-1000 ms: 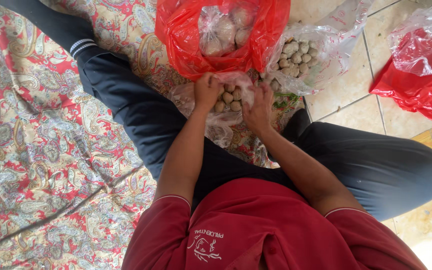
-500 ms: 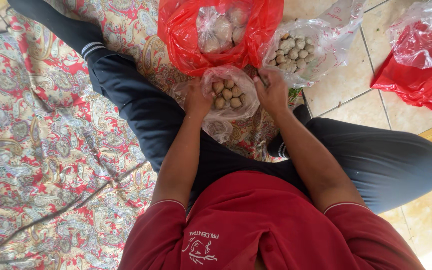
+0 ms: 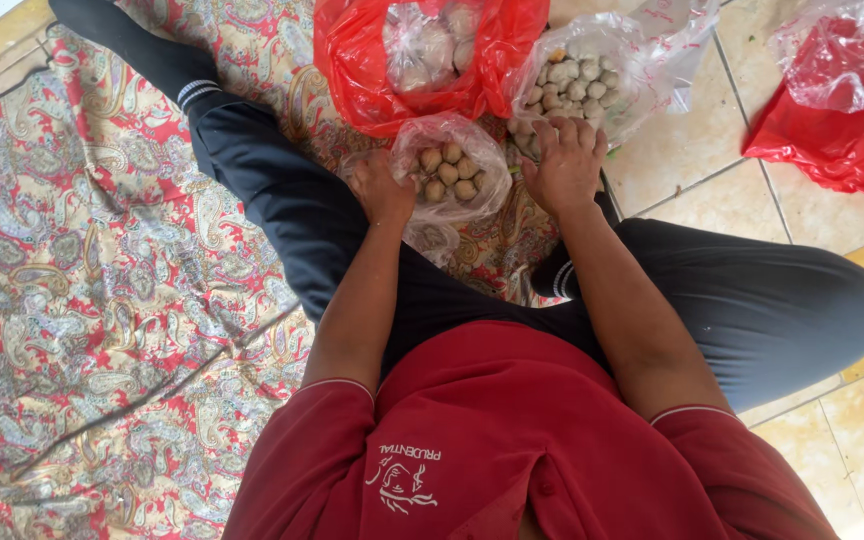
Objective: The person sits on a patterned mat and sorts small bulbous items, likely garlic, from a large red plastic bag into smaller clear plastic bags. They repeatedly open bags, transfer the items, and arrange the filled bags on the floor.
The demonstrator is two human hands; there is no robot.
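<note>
We see our left hand (image 3: 382,188) pinching the rim of a small clear bag of brownish balls (image 3: 449,172) just ahead between both hands, while our right hand (image 3: 564,163), nearer it, curls into the larger clear bag of pale balls (image 3: 577,85) beyond.

Red short-slv shirt w/ white piping, black trousers, black socks.

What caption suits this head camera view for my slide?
Seated on a paisley mat, left hand holds a small clear plastic bag of pale round balls; right hand reaches into a larger bag.
</note>
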